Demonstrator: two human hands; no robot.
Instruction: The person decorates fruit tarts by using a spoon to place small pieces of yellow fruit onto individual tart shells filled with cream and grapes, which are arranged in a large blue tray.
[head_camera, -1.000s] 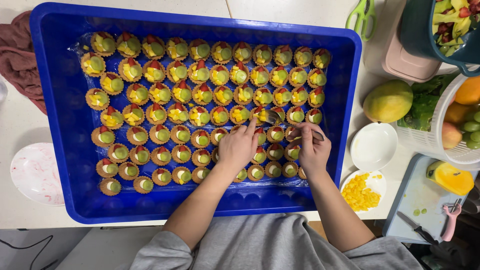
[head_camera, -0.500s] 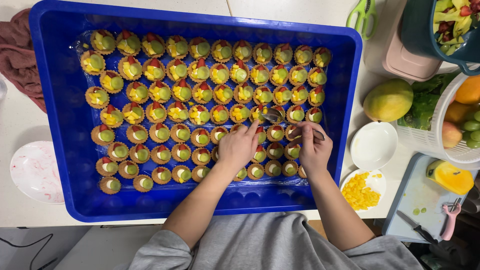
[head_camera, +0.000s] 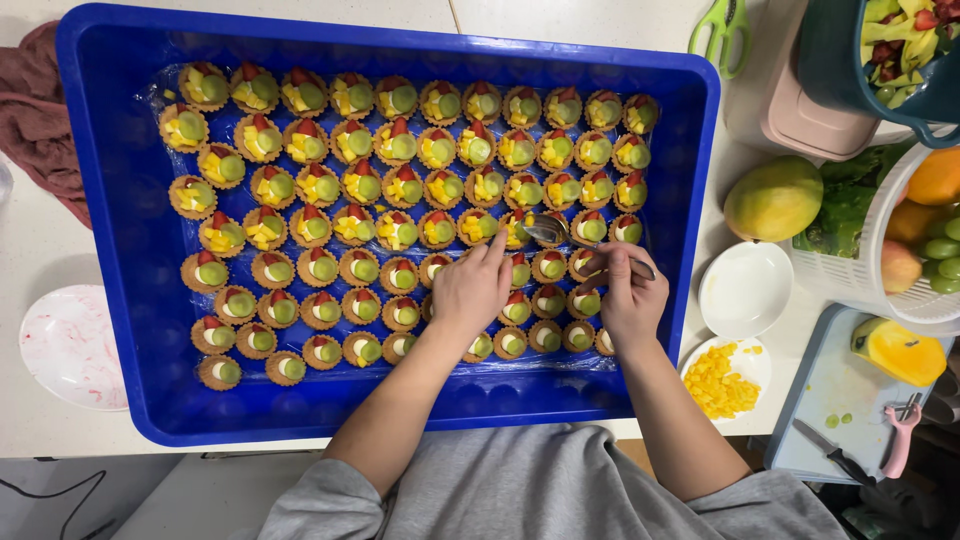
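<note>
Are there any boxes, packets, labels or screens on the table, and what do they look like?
No labels, signs or screens show.
Pale pink lidded plastic box: top right, rounded rectangle, beside the blue tray.
Dark teal plastic tub: top right corner, holding fruit scraps.

Kitchen: blue tray (head_camera: 100, 200) of fruit tarts (head_camera: 400, 180), mango (head_camera: 772, 197), cutting board (head_camera: 830, 390), knife (head_camera: 828, 452).

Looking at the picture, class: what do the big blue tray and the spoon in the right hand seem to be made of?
The blue tray looks like moulded plastic: uniform glossy colour, rounded rim. The spoon held by the right hand looks like polished metal, since its bowl is silvery and reflective.
</note>
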